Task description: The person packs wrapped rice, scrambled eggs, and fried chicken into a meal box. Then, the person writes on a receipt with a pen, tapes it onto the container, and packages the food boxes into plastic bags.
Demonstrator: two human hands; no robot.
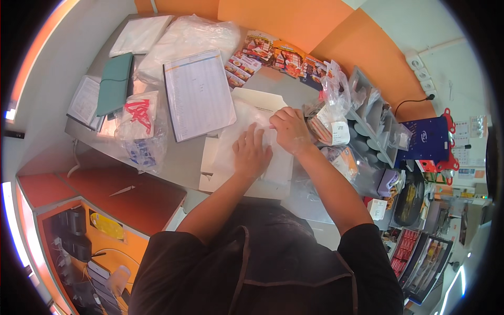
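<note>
Thin translucent plastic (226,151) lies over an unfolded white cardboard box (271,189) on the grey counter (179,163). My left hand (252,151) rests on the plastic, palm down with its fingers apart. To its upper right, my right hand (289,128) has its fingers curled at the plastic near the box's printed flap; a small bit of something may be between thumb and finger, but the hold is unclear. A printed sheet in a clear sleeve (201,94) lies left of the box. Bagged items with a paper label (339,133) are just right of my right hand.
Colourful leaflets (289,59) line the orange wall. A large plastic bag (189,39), a green folder (115,84) and a bag with red print (139,114) lie at the left. A grey divided organizer (372,118) and a purple tape dispenser (388,182) stand at the right.
</note>
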